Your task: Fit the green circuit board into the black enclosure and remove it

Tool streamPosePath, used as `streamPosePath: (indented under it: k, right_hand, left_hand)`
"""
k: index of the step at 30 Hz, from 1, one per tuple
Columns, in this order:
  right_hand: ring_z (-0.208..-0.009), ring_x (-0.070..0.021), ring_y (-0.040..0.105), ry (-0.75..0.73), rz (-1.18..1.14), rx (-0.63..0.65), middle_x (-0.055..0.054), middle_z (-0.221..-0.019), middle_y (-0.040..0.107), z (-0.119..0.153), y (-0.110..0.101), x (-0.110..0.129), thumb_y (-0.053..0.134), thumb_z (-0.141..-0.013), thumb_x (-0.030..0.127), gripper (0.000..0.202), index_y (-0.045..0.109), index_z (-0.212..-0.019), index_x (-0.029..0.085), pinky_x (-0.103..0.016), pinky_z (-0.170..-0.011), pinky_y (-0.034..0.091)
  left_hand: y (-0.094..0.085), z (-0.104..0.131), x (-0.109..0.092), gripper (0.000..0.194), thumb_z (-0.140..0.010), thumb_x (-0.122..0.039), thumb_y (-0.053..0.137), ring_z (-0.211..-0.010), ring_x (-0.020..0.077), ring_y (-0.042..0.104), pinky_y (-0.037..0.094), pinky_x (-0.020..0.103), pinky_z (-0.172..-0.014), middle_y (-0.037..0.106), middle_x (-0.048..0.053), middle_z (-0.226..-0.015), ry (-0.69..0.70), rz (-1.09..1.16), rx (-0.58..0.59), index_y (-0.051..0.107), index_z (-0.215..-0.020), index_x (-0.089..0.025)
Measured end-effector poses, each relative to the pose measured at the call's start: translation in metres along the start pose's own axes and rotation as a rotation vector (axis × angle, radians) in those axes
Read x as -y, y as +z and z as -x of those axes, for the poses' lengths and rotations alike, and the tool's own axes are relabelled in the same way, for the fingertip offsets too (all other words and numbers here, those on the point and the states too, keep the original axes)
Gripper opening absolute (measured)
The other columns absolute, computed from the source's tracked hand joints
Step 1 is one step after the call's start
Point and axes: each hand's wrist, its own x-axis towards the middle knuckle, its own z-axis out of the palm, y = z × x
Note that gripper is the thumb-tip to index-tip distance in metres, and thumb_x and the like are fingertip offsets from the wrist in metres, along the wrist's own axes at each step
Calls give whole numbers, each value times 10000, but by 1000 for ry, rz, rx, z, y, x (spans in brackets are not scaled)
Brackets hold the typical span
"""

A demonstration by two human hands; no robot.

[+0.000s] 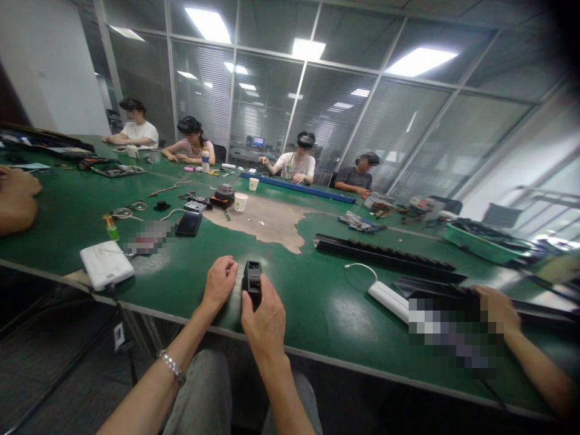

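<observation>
Forearms (194, 331) cross the table edge (344, 362) — right hand (267, 317) grips a black device (252, 275), left hand (220, 283) loosely curled, narrow gap between.

At seven o'clock, the right hand (266, 319) covers part of a black device (252, 273). At nine, a co-worker's arm (17, 202) is cut off by the left edge. At four, pixelation (457, 341) hides the lower end of a white bar (388, 301).
</observation>
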Motion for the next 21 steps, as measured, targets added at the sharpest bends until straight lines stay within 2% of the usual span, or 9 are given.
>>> streamPosePath:
  k: [4, 9, 13, 17, 21]
  right_hand:
    - [-1215, -292, 519, 1, -9, 28, -199, -1317, 540, 10, 0, -7, 563, -855, 302, 537, 475, -1335, 78, -446, -1013, 422]
    - [-1207, -310, 520, 10, -8, -26, -215, -1312, 537, 12, 4, -15, 588, -853, 374, 587, 465, -1336, 64, -465, -1003, 425]
    - [-1190, -313, 532, 4, -9, -33, -219, -1293, 550, 10, 8, -18, 587, -854, 394, 578, 483, -1318, 66, -469, -995, 428]
    - [-1191, -314, 532, 21, -12, -35, -219, -1299, 546, 10, 9, -16, 604, -840, 406, 657, 425, -1369, 60, -456, -977, 445]
    - [-1140, -297, 575, 9, -26, -18, -202, -1249, 590, 6, 8, -11, 573, -857, 348, 569, 466, -1344, 76, -432, -954, 460]
  left_hand:
    - [1, 0, 0, 238, -874, -342, 459, -986, 194, 616, 531, 336, -843, 636, 94, -1098, -20, 9, 4, 632, -853, -180]
    - [1, 1, -3, 245, -879, -353, 461, -1032, 193, 606, 528, 324, -858, 639, 91, -1123, -13, 61, -22, 638, -892, -185]
    - [0, 1, -7, 258, -876, -377, 468, -1038, 198, 606, 530, 318, -841, 646, 87, -1117, -4, 51, 24, 644, -896, -189]
    - [0, 1, -7, 263, -869, -383, 476, -943, 183, 629, 538, 299, -789, 663, 75, -1046, -9, 47, 52, 644, -929, -190]
    - [2, 1, -7, 258, -867, -378, 475, -913, 178, 636, 540, 300, -783, 666, 71, -1026, -2, 45, 52, 644, -924, -192]
